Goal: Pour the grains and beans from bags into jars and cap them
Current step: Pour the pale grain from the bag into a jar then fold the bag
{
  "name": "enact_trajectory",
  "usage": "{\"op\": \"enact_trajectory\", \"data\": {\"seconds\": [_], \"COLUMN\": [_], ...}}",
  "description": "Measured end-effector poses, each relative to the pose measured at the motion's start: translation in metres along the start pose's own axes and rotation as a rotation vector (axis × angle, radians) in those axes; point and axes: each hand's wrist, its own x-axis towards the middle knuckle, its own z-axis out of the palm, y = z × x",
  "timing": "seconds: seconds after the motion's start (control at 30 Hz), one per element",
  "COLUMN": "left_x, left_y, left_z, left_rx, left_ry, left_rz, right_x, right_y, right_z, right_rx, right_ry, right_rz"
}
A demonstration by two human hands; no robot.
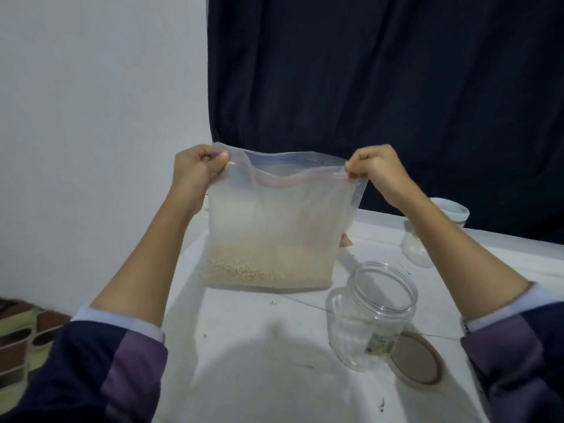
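A clear zip bag point(280, 221) with a red seal strip hangs upright above the white table point(259, 346); pale grains point(262, 268) fill its bottom. My left hand point(195, 169) pinches its top left corner and my right hand point(375, 167) pinches its top right corner, and the mouth gapes open between them. An empty clear jar with a handle point(370, 312) stands uncapped on the table, to the lower right of the bag. A round brown lid point(416, 360) lies flat right beside the jar.
A second clear jar point(416, 245) stands farther back right, partly behind my right forearm, with a white-lidded container point(451, 210) behind it. Something brown point(346, 239) peeks out behind the bag. A dark curtain point(381, 87) hangs behind the table, a white wall on the left.
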Motion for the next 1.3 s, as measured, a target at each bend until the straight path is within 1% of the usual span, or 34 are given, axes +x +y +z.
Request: {"op": "enact_trajectory", "data": {"seconds": [0.1,0.13,0.17,0.23,0.3,0.37,0.4,0.47,0.5,0.57,0.63,0.73,0.8,0.87,0.9,0.93,0.97,1.07,1.13,1.2,1.3], "left_x": [-0.011,-0.015,-0.018,-0.020,-0.020,-0.021,-0.022,-0.025,-0.026,-0.028,-0.029,-0.026,-0.028,-0.037,-0.043,-0.050,-0.056,-0.068,-0.072,-0.071,-0.063], "left_y": [-0.012,-0.017,-0.022,-0.025,-0.022,-0.017,-0.016,-0.013,-0.012,-0.009,-0.004,-0.004,-0.018,-0.045,-0.061,-0.075,-0.086,-0.098,-0.090,-0.077,-0.058], "left_z": [0.005,0.007,0.008,0.011,0.014,0.017,0.018,0.018,0.017,0.014,0.010,-0.008,-0.027,-0.041,-0.044,-0.043,-0.040,-0.017,0.002,0.018,0.033], "left_rx": [0.106,0.126,0.129,0.124,0.148,0.164,0.161,0.154,0.154,0.147,0.122,0.061,0.037,-0.016,-0.055,-0.113,-0.194,-0.523,-0.700,-0.802,-0.822], "left_ry": [-0.040,-0.053,-0.056,-0.045,-0.055,-0.068,-0.071,-0.072,-0.068,-0.060,-0.059,-0.022,0.091,0.227,0.258,0.249,0.199,-0.065,-0.168,-0.176,-0.054], "left_rz": [-0.014,-0.027,-0.041,-0.043,-0.022,0.002,0.011,0.027,0.036,0.054,0.075,0.078,0.043,-0.068,-0.141,-0.206,-0.267,-0.387,-0.413,-0.400,-0.403], "right_x": [0.002,0.003,0.002,0.000,-0.002,-0.003,-0.001,0.003,0.006,0.010,0.013,0.022,0.030,0.037,0.040,0.042,0.043,0.047,0.049,0.047,0.039], "right_y": [0.008,0.009,0.005,-0.013,-0.033,-0.047,-0.049,-0.049,-0.048,-0.050,-0.056,-0.069,-0.079,-0.089,-0.095,-0.103,-0.110,-0.131,-0.138,-0.142,-0.140], "right_z": [0.006,0.012,0.018,0.033,0.052,0.074,0.085,0.100,0.103,0.105,0.105,0.103,0.095,0.081,0.074,0.069,0.066,0.059,0.055,0.049,0.037], "right_rx": [-0.387,-0.463,-0.480,-0.435,-0.398,-0.439,-0.514,-0.646,-0.619,-0.450,-0.382,-0.409,-0.425,-0.396,-0.365,-0.335,-0.306,-0.208,-0.128,-0.081,-0.029], "right_ry": [-0.157,-0.179,-0.180,-0.188,-0.286,-0.430,-0.491,-0.537,-0.550,-0.576,-0.519,-0.371,-0.271,-0.190,-0.162,-0.138,-0.117,-0.073,-0.046,-0.019,0.004], "right_rz": [0.089,0.084,0.044,-0.090,-0.186,-0.181,-0.177,-0.187,-0.167,-0.085,-0.048,-0.046,-0.050,-0.059,-0.068,-0.079,-0.088,-0.103,-0.109,-0.103,-0.068]}}
